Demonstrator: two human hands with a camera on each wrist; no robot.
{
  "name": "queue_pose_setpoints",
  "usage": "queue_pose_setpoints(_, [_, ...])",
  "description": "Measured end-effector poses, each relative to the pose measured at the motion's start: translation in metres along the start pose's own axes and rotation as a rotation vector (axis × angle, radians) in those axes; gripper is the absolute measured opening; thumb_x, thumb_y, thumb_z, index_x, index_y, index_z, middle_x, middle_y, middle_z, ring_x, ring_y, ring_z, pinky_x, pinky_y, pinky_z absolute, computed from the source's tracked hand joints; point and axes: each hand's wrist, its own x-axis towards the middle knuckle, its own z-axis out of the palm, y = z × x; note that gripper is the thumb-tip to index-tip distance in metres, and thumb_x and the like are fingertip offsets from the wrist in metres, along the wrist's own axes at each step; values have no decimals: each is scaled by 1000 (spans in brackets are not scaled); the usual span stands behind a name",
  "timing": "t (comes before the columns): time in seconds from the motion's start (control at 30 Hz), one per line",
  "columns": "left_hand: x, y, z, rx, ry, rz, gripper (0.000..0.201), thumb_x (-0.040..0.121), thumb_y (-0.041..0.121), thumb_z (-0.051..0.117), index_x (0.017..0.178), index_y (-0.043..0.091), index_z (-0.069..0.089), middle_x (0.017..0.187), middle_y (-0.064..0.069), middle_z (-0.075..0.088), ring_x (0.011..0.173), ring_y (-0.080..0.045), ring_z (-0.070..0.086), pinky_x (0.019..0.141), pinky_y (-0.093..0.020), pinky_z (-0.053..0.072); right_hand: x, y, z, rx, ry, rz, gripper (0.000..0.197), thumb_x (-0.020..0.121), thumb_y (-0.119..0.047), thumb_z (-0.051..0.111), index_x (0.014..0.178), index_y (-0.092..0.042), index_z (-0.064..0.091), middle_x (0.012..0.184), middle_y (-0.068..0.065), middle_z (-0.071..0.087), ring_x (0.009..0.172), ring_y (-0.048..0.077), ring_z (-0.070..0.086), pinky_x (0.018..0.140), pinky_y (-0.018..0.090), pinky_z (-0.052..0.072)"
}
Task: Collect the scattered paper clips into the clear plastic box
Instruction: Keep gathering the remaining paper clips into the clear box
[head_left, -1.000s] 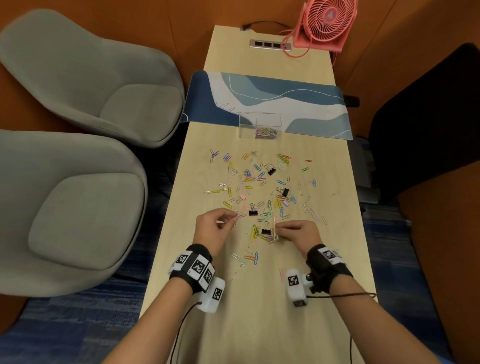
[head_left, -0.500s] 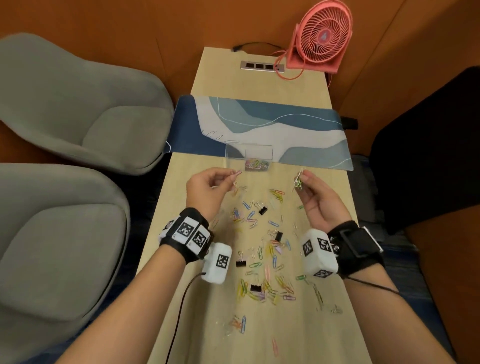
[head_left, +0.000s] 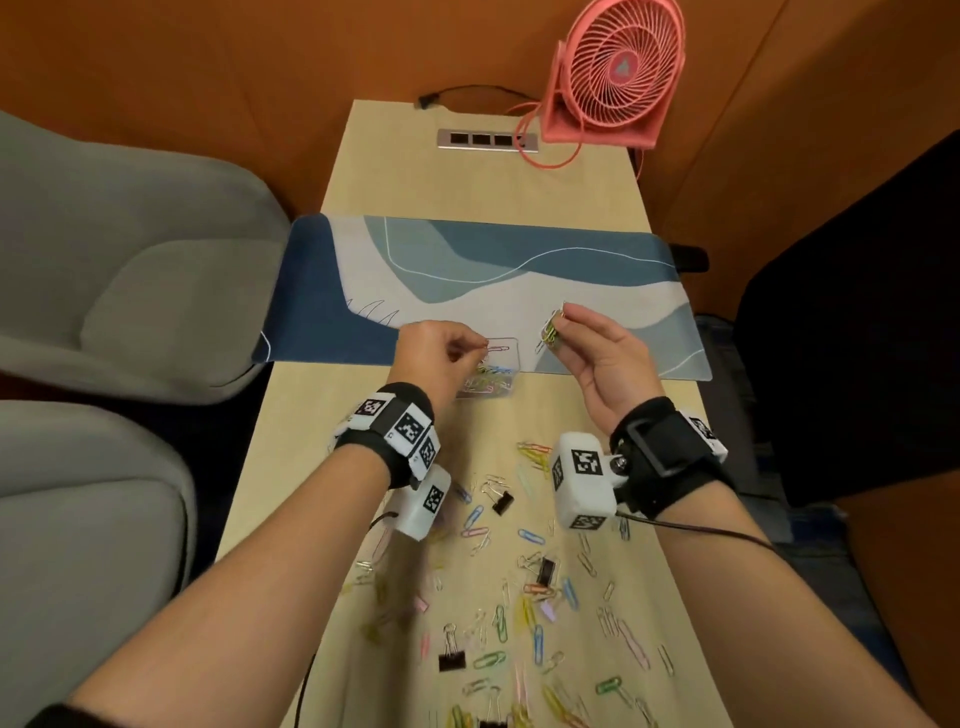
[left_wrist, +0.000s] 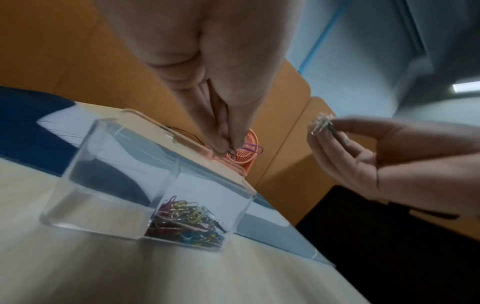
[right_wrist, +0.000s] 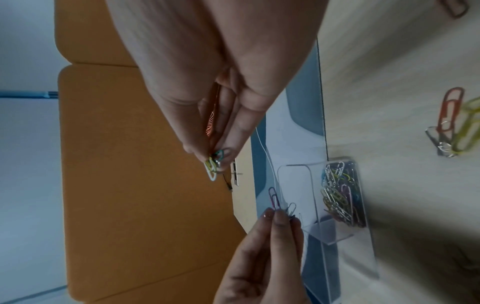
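The clear plastic box (head_left: 506, 347) stands at the mat's near edge with several coloured paper clips (left_wrist: 187, 222) heaped in one compartment. My left hand (head_left: 441, 353) hovers right over the box and pinches a few paper clips (left_wrist: 253, 148), one purple. My right hand (head_left: 597, 353) is raised to the right of the box, palm up, pinching a small bunch of paper clips (head_left: 550, 332) (right_wrist: 213, 164). Many more coloured clips (head_left: 524, 613) lie scattered on the wooden table (head_left: 322, 415) near my forearms.
Several black binder clips (head_left: 451, 656) lie among the scattered clips. A blue and white mat (head_left: 467, 270) crosses the table. A pink fan (head_left: 615, 73) and a socket strip (head_left: 485, 139) sit at the far end. Grey chairs (head_left: 130, 291) stand left.
Both hands lifted clips off the table a second ago and have carried them forward; the left hand now hangs over the box, and the right is beside it.
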Motion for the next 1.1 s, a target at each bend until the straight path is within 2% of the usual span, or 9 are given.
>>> queue_pose_setpoints(0.13, [12, -11, 12, 93, -55, 14, 9, 81, 12, 75, 89, 15, 78, 83, 3, 74, 75, -9, 69, 82, -31, 59, 21, 14, -2, -76, 22, -31, 18, 82, 10, 64, 95, 0, 68, 98, 14, 68, 88, 21, 67, 77, 25, 58])
queue_pose_setpoints(0.33, [10, -14, 18, 141, -63, 35, 14, 83, 9, 72, 96, 12, 77, 90, 0, 74, 77, -10, 67, 83, -26, 57, 35, 35, -6, -318, 65, -162, 15, 80, 6, 69, 86, -8, 71, 85, 7, 71, 79, 14, 68, 72, 22, 55])
queue_pose_setpoints(0.43, [11, -16, 17, 187, -58, 61, 23, 81, 9, 73, 103, 16, 75, 91, 2, 73, 70, -9, 62, 81, -26, 56, 40, 41, -5, -468, 46, -251, 14, 80, 5, 70, 86, -8, 72, 87, 9, 73, 80, 16, 68, 74, 25, 56])
queue_pose_setpoints(0.5, [11, -18, 16, 183, -44, 71, 24, 80, 10, 74, 103, 19, 75, 88, 5, 72, 66, -6, 60, 79, -27, 56, 43, 44, -4, -583, 23, -338, 17, 79, 4, 70, 92, -9, 72, 88, 9, 72, 80, 17, 68, 77, 27, 57])
queue_pose_setpoints(0.57, [10, -20, 12, 152, -5, 72, 20, 80, 12, 74, 98, 20, 76, 84, 7, 71, 61, -3, 55, 76, -27, 55, 48, 48, -1, -759, -2, -452, 24, 79, 1, 70, 99, -13, 72, 86, 5, 71, 77, 13, 67, 78, 23, 56])
queue_pose_setpoints(0.73, [-3, -27, 2, 64, 86, 77, 15, 81, 14, 71, 91, 23, 76, 75, 14, 67, 63, -10, 56, 67, -17, 46, 53, 60, 5, -1174, -188, -644, 31, 80, -2, 66, 106, -18, 71, 82, -3, 67, 73, 10, 64, 76, 24, 57])
queue_pose_setpoints(0.87, [-16, -33, -3, 57, 98, 124, 14, 80, 17, 73, 91, 26, 76, 80, 13, 67, 66, -7, 54, 65, -5, 36, 51, 64, 8, -1405, -323, -668, 19, 81, -8, 67, 98, -16, 73, 84, -1, 72, 77, 13, 66, 79, 33, 56])
queue_pose_setpoints(0.97, [-27, -36, -7, 44, 112, 149, 13, 81, 21, 74, 92, 26, 75, 84, 12, 67, 68, -10, 53, 66, -9, 37, 48, 62, 11, -1545, -358, -673, 13, 84, -20, 68, 94, -16, 75, 94, 0, 74, 84, 17, 65, 83, 33, 53])
queue_pose_setpoints(1.1, [-59, -37, -11, 29, 106, 149, 15, 81, 20, 73, 94, 26, 75, 82, 12, 65, 68, -11, 52, 65, -11, 38, 33, 51, 16, -1542, -353, -704, 13, 84, -20, 67, 93, -16, 75, 95, 1, 73, 84, 16, 65, 82, 29, 51])
